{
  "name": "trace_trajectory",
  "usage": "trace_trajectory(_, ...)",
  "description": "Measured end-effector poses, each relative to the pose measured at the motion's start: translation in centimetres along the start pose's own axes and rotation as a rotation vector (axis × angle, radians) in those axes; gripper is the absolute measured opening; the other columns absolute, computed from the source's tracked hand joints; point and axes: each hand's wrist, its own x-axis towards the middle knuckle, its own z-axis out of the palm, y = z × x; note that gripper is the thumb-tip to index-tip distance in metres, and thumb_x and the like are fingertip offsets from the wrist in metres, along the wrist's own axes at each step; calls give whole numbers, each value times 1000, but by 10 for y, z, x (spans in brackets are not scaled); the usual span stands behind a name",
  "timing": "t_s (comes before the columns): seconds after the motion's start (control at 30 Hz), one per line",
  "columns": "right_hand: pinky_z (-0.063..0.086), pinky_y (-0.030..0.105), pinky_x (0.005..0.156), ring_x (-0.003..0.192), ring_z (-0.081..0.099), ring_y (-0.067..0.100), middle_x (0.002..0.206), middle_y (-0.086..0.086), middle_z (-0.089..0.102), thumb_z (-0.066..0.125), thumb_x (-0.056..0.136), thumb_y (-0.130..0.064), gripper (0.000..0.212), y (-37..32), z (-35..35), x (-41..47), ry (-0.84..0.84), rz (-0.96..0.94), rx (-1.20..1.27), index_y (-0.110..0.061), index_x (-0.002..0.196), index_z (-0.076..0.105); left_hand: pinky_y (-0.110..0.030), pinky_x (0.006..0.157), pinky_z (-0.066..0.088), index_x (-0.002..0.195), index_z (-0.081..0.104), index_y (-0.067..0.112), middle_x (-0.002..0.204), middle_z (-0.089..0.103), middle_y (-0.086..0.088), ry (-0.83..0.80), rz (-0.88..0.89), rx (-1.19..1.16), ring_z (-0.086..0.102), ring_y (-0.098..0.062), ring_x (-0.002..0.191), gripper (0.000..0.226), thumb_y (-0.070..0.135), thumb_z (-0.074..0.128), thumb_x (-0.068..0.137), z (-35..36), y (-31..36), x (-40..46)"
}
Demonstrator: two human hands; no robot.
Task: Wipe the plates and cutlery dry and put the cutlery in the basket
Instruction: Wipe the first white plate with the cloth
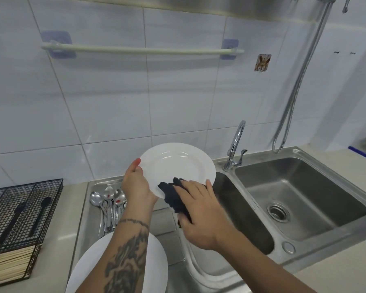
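My left hand [135,182] grips the left rim of a white plate [178,163], held tilted above the draining board. My right hand [199,210] presses a dark cloth [173,197] against the plate's lower right rim, fingers spread over the cloth. Several steel spoons [109,205] lie on the draining board [89,229] to the left of my left forearm. A second white plate [156,263] lies flat below my left arm. More white plates [199,269] stand in the left sink basin under my right arm. The black wire basket [25,212] sits on the counter at the far left.
The basket holds black-handled cutlery and wooden chopsticks [9,265]. A double steel sink [300,197] with a chrome tap [235,149] fills the right side. A shower hose [298,81] hangs down the tiled wall, and a towel rail [142,49] is mounted above.
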Motion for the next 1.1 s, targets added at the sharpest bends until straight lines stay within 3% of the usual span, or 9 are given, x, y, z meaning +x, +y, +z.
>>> trace_trajectory(0.1,14,54,119,130,40,25,139,2,47,57,75,-18,64,1,11,3,150,-6,-51,-21,138,45,-44,74,59,94,70,30,112,64,-5,55,-106,-108,65,-30,92,32,9,47,101,3,1,2)
trace_trajectory(0.27,44,46,95,79,53,26,89,3,57,49,71,-6,37,18,16,15,367,-60,-38,-14,104,65,-54,89,56,103,66,28,123,62,-8,13,-149,-45,64,-32,98,29,6,47,100,-4,-11,4)
trace_trajectory(0.37,43,34,72,73,47,24,86,2,55,45,75,-9,33,25,8,18,345,-79,-80,-14,101,65,-49,85,57,109,64,22,116,64,-10,-90,-96,81,63,-33,103,23,11,45,103,-18,-20,2)
trace_trajectory(0.53,38,29,66,73,45,19,89,-1,55,58,66,2,43,41,-9,19,344,-35,-64,-15,105,65,-34,95,49,130,57,26,133,61,0,-287,249,489,59,-19,122,36,5,46,103,-50,-26,4)
trace_trajectory(0.67,43,33,67,78,47,20,90,-3,52,48,67,1,46,45,-18,18,282,4,63,-16,107,64,-23,110,38,136,53,37,134,60,18,-518,625,793,53,0,124,52,1,55,98,-53,-19,-1)
trace_trajectory(0.77,44,30,72,82,49,17,90,-7,52,44,67,3,50,51,-25,18,260,32,201,-21,106,63,-3,84,40,134,50,44,115,68,22,-602,737,938,59,12,88,53,4,54,99,-47,-5,-6)
trace_trajectory(0.9,38,16,72,86,52,2,90,-15,54,40,66,9,58,60,-32,21,258,151,378,-35,99,58,-20,87,46,131,52,54,100,67,11,-656,706,1000,60,-3,90,56,8,54,99,-39,6,-14)
trace_trajectory(0.97,42,20,79,92,51,0,96,-14,55,42,70,11,62,61,-31,21,291,230,407,-33,109,60,-20,74,47,130,54,49,77,62,10,-673,632,895,55,-12,72,56,3,52,98,-31,5,-19)
trace_trajectory(1.1,22,27,117,137,30,8,151,-5,35,41,75,-2,73,44,-16,15,304,305,358,-21,146,40,-26,63,42,127,57,40,67,47,-15,-627,527,764,44,-16,60,54,-4,52,95,-14,-4,-30)
